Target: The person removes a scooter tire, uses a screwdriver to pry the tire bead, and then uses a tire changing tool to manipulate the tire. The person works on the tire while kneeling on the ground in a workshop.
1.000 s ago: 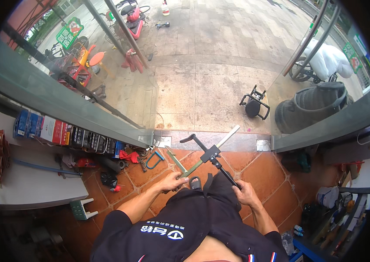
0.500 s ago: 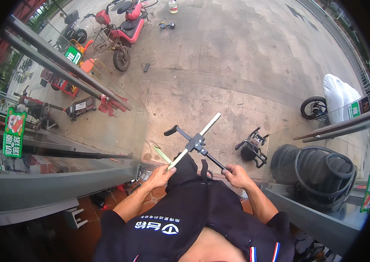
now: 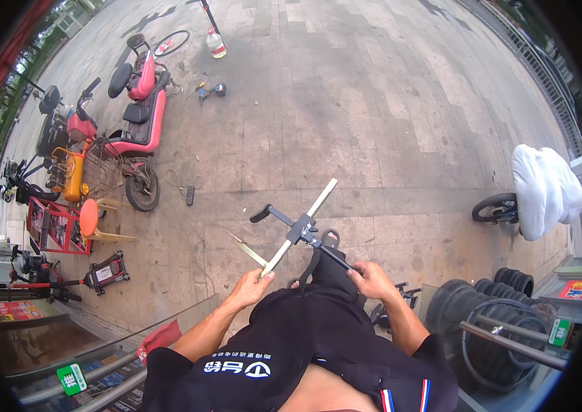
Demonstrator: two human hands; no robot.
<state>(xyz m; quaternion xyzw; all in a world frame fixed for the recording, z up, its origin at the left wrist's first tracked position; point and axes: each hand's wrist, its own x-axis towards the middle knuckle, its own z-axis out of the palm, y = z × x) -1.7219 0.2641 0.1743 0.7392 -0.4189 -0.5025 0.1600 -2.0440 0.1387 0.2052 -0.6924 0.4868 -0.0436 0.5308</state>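
So, both hands are on a toothed-bar tool (image 3: 301,229), held out in front of the body above the paved ground (image 3: 387,172). Left hand (image 3: 253,287) has its grip closed round the pale bottom end, by the angled prong (image 3: 251,253); right hand (image 3: 371,279) has its grip wrapped on the black rod (image 3: 335,256). Pink scooter (image 3: 158,120) and orange-topped stool (image 3: 89,218) off left, tyres (image 3: 457,302) to the right.

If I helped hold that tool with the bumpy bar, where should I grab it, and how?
Probably by the black side handle, wrapping around it from the left. It sticks out leftward with a thick end, and it's free: the left grip has the toothed bar at its near end, and the right grip has the black rod.
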